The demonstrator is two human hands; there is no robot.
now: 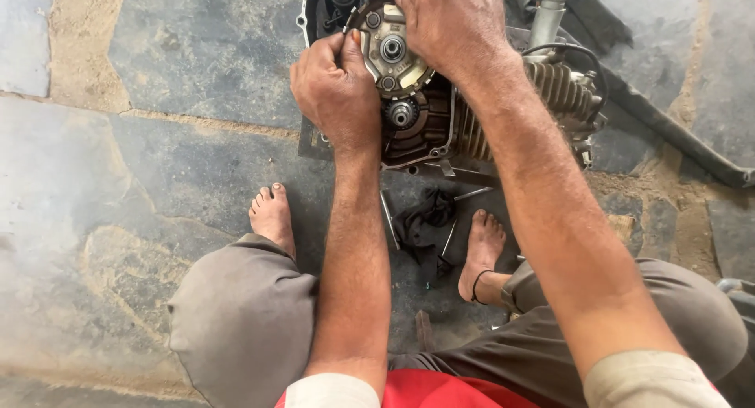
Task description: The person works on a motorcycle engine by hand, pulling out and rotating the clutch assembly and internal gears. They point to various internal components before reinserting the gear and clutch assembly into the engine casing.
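gripping a round clutch plate, left hand, right hand, engine top cut off

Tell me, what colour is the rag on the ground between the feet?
The rag is black, seen best in the head view.

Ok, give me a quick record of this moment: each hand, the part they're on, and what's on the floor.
left hand: grips the left edge of the round metal plate
right hand: lies over the plate's top right
plate: sits on the open engine, small gear showing below it
floor: stone slabs; black rag and metal rods between bare feet
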